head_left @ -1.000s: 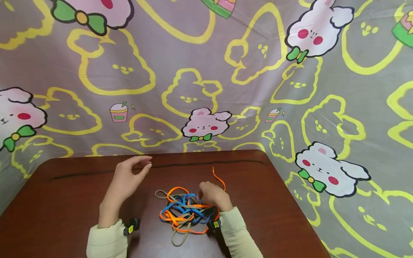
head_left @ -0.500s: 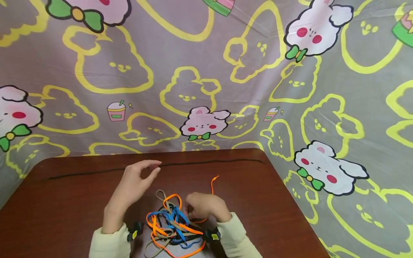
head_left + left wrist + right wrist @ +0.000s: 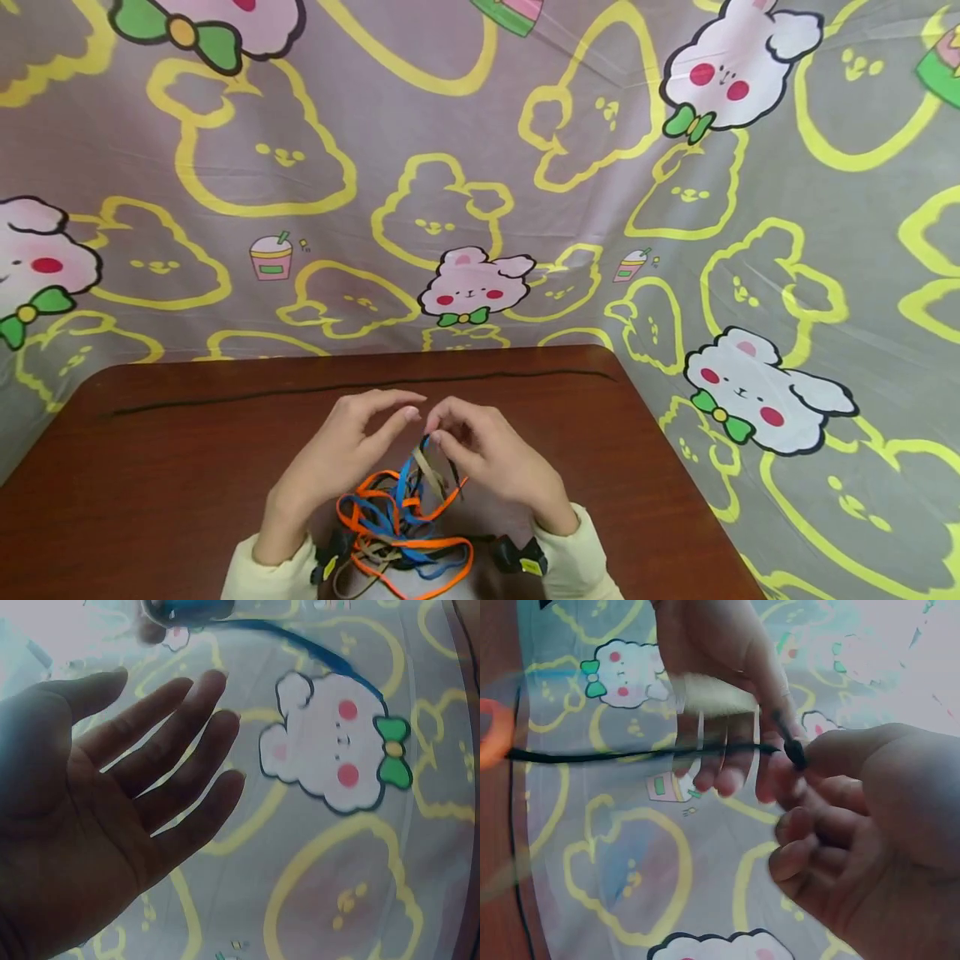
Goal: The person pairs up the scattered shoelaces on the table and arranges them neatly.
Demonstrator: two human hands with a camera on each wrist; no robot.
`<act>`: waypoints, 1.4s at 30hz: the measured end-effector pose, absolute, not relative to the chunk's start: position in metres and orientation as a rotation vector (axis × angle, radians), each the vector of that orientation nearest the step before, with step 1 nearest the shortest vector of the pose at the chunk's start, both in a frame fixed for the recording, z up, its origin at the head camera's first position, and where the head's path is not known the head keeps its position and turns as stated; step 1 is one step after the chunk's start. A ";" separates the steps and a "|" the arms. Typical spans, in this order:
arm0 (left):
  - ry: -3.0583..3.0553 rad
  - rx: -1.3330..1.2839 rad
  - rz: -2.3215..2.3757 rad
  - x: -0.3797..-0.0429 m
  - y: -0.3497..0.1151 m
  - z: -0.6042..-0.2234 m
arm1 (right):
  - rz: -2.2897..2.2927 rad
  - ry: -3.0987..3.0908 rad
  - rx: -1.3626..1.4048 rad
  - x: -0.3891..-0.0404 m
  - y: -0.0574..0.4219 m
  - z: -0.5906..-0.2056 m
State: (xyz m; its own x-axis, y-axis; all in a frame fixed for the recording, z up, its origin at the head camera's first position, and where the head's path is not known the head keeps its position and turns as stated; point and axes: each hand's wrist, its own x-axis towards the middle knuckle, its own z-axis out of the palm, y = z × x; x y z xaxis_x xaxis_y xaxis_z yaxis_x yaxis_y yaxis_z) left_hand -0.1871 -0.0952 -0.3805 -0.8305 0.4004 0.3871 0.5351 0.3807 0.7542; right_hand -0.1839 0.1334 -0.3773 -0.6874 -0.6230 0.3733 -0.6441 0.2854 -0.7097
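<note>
My right hand (image 3: 495, 454) pinches a black shoelace (image 3: 630, 755) between thumb and fingers, raised over the table. From there the lace runs left across the right wrist view. Under the hands lies a tangle of shoelaces: an orange lace (image 3: 435, 544), a blue lace (image 3: 402, 487) and a tan lace (image 3: 431, 473), with black among them. Part of the tangle is lifted up toward the right fingers. Close beside these fingertips is my left hand (image 3: 337, 446). Its fingers are spread and loosely bent, holding nothing, as the left wrist view (image 3: 135, 765) confirms.
Along the back of the brown table (image 3: 187, 467) stretches a single black lace (image 3: 300, 391), laid out nearly straight. A patterned cloth (image 3: 360, 108) with rabbit and bear drawings hangs behind the table and on its right side.
My right hand has risen from the tangle, drawing a black lace and some others upward with it. My left hand has moved right, toward the right fingertips. The tangle has shifted left and nearer.
</note>
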 end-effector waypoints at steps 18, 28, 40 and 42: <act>-2.447 -1.139 -1.725 -0.187 -0.086 -0.382 | 1.142 -2.110 1.094 -0.191 0.148 -0.375; -2.477 -1.107 -1.759 -0.184 -0.088 -0.378 | 1.079 -2.094 0.956 -0.200 0.170 -0.375; -2.482 -1.084 -1.594 -0.176 -0.094 -0.373 | 1.116 -2.047 0.778 -0.204 0.198 -0.370; -2.473 -1.068 -1.587 -0.174 -0.095 -0.372 | 1.105 -2.049 0.745 -0.205 0.203 -0.369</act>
State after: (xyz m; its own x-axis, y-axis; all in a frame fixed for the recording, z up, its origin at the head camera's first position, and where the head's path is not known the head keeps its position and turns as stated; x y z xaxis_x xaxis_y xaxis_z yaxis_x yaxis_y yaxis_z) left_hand -0.1740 -0.0947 -0.3717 -0.7665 0.5330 0.3584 0.5479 0.2513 0.7979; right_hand -0.2047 0.2033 -0.3688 -0.6028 -0.1608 0.7815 -0.7414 0.4749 -0.4742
